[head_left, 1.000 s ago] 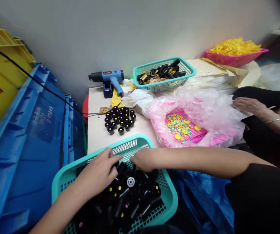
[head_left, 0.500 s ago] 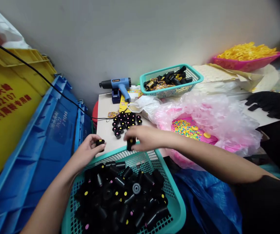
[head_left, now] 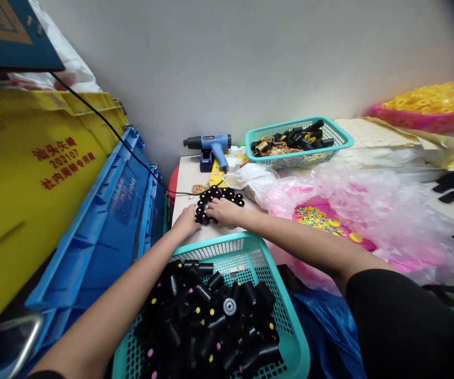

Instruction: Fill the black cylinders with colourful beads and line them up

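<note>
Black plastic cylinders (head_left: 207,316) lie heaped in a teal mesh basket (head_left: 211,243) in the foreground, and a tight cluster of them (head_left: 221,197) stands on a pale table (head_left: 183,179) just beyond the basket's rim. Some of their ends show pink or yellow dots.

To the left, a yellow crate (head_left: 33,173) carries red Chinese lettering with the legible figures 202107. A blue crate (head_left: 100,226) beside it has pale printed marks too small to read with certainty. At right, a pink-tinted plastic bag (head_left: 393,226) surrounds a pink mesh tray (head_left: 314,201) of coloured beads, and a pink bowl (head_left: 408,123) beyond it holds yellow rings. A second teal basket (head_left: 302,160) holds black cylinders and gold-coloured pieces. A blue heat gun (head_left: 215,145) stands on the table, its small label unreadable.

The left hand (head_left: 185,221), fingers curled, presses against the cluster's near edge. The right hand (head_left: 223,210) lies over the cylinders, fingers bent down; whether either hand grips a piece cannot be told.
</note>
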The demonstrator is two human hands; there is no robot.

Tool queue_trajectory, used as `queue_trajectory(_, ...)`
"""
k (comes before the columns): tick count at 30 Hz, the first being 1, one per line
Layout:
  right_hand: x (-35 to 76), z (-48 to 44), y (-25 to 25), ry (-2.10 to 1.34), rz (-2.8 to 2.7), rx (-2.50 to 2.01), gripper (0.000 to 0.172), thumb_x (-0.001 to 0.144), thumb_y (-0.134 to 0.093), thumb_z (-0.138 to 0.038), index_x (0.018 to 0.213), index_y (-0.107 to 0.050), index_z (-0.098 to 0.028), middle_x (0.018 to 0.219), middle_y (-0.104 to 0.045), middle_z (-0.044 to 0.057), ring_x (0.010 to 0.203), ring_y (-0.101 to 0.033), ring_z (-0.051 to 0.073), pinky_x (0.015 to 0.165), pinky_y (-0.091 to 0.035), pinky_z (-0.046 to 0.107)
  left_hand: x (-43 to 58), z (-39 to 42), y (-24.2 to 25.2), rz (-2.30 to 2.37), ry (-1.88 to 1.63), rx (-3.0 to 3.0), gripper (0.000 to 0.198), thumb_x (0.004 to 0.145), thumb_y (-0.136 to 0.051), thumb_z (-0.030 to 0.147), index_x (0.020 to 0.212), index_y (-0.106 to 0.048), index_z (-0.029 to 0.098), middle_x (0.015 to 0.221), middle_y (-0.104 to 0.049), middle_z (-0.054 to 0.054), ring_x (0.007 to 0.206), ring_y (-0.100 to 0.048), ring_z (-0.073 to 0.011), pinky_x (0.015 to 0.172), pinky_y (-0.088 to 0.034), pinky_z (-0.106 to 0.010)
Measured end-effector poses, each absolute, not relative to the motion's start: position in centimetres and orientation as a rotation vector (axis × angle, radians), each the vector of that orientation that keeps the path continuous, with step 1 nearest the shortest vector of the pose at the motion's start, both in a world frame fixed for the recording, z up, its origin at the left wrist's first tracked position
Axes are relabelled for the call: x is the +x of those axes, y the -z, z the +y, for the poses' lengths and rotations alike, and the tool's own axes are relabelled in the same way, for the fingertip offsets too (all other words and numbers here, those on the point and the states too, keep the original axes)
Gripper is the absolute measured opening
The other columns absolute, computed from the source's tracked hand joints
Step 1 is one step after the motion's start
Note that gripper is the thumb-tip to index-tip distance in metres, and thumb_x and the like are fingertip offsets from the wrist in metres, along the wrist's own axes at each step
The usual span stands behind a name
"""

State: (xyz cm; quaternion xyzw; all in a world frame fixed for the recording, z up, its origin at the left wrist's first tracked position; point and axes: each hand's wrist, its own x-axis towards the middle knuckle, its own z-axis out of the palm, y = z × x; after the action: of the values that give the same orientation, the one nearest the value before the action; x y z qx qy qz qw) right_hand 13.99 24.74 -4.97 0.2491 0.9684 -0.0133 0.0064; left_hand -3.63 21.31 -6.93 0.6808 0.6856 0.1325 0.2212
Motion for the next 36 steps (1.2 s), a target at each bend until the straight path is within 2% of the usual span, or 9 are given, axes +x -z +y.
queue_trajectory(4, 15.4, 22.1, 2.1, 0.125, 3.110, 0.991, 0.026, 0.091, -0.053, -0.023, 0.111, -0.062, -0.008, 0.112, -0.064, 0.017, 0.104, -0.054, 0.026, 0.085, -0.037, 0.035, -3.1, 19.9, 4.5, 1.940, -0.473, 1.931, 0.082, 0.065, -0.072, 0.017, 0.138, -0.036, 0.012, 0.130, -0.048, -0.017, 0.115, -0.055, -0.0300, 0.097, -0.044, -0.037)
queue_trajectory(6, 16.0, 19.2, 0.9, 0.286, 3.154, 1.103, 0.024, 0.096, -0.046, -0.027, 0.106, -0.063, -0.013, 0.100, -0.068, 0.012, 0.091, -0.058, 0.021, 0.077, -0.039, 0.030, -3.1, 17.7, 2.5, 1.926, -0.533, 1.985, 0.056, 0.078, -0.062, 0.024, 0.131, -0.045, 0.015, 0.128, -0.048, -0.014, 0.114, -0.055, -0.0274, 0.098, -0.042, -0.037)
queue_trajectory(8, 16.4, 16.1, 0.5, 0.463, 3.069, 1.078, 0.026, 0.095, -0.047, -0.033, 0.102, -0.065, -0.015, 0.084, -0.070, 0.008, 0.074, -0.059, 0.018, 0.065, -0.037, 0.028, -3.2, 14.8, 0.9, 1.710, -0.441, 2.126, 0.024, 0.088, -0.049, 0.032, 0.102, -0.063, 0.019, 0.103, -0.062, -0.007, 0.097, -0.060, -0.0236, 0.088, -0.046, -0.035)
queue_trajectory(11, 16.0, 12.6, 1.9, 0.591, 2.921, 0.741, 0.023, 0.092, -0.054, -0.031, 0.102, -0.066, -0.015, 0.086, -0.071, 0.008, 0.074, -0.062, 0.018, 0.060, -0.037, 0.027, -3.6, 10.5, 0.6, 1.347, 0.007, 2.307, 0.022, 0.088, -0.045, 0.023, 0.090, -0.067, 0.021, 0.092, -0.066, -0.006, 0.090, -0.058, -0.0235, 0.081, -0.047, -0.035)
queue_trajectory(18, 13.0, 11.7, 5.5, 0.349, 2.747, 0.359, 0.020, 0.093, -0.050, -0.015, 0.097, -0.070, -0.014, 0.104, -0.069, 0.011, 0.090, -0.065, 0.023, 0.062, -0.047, 0.031, -4.2, 6.8, 3.3, 1.475, 0.362, 2.444, 0.035, 0.080, -0.048, 0.008, 0.108, -0.066, 0.016, 0.109, -0.066, -0.013, 0.105, -0.054, -0.0298, 0.090, -0.046, -0.043)
queue_trajectory(24, 13.7, 11.7, 3.6, 0.323, 2.719, 0.478, 0.023, 0.080, -0.064, -0.017, 0.102, -0.067, -0.010, 0.097, -0.070, 0.013, 0.084, -0.066, 0.025, 0.059, -0.048, 0.031, -5.8, 7.4, 0.5, 1.440, -0.069, 1.994, 0.027, 0.080, -0.054, 0.023, 0.106, -0.060, 0.024, 0.104, -0.070, -0.005, 0.097, -0.065, -0.0237, 0.085, -0.052, -0.036)
queue_trajectory(29, 16.6, 13.9, -1.6, 0.812, 3.002, 0.633, 0.043, 0.077, -0.064, -0.027, 0.118, -0.059, -0.016, 0.103, -0.069, 0.009, 0.087, -0.064, 0.020, 0.073, -0.049, 0.030, -7.7, 10.3, -1.5, 1.601, -0.508, 1.875, 0.035, 0.074, -0.059, 0.044, 0.102, -0.064, 0.023, 0.103, -0.067, -0.006, 0.090, -0.065, -0.0254, 0.076, -0.054, -0.036)
queue_trajectory(33, 17.7, 18.7, -3.0, 0.792, 3.154, 0.996, 0.040, 0.079, -0.056, -0.015, 0.119, -0.059, -0.015, 0.109, -0.068, 0.009, 0.093, -0.063, 0.019, 0.081, -0.046, 0.029, -7.9, 12.6, -1.2, 1.614, -0.557, 1.843, 0.057, 0.072, -0.055, 0.039, 0.126, -0.058, 0.023, 0.113, -0.058, -0.008, 0.093, -0.062, -0.0241, 0.082, -0.053, -0.039)
queue_trajectory(36, 16.9, 21.8, -0.5, 0.612, 3.063, 0.875, 0.037, 0.079, -0.060, -0.018, 0.116, -0.062, -0.015, 0.105, -0.069, 0.009, 0.091, -0.061, 0.019, 0.078, -0.044, 0.028, -7.5, 13.5, -0.6, 1.659, -0.498, 1.751, 0.049, 0.069, -0.050, 0.032, 0.116, -0.063, 0.022, 0.107, -0.057, -0.006, 0.090, -0.061, -0.0224, 0.080, -0.052, -0.037)
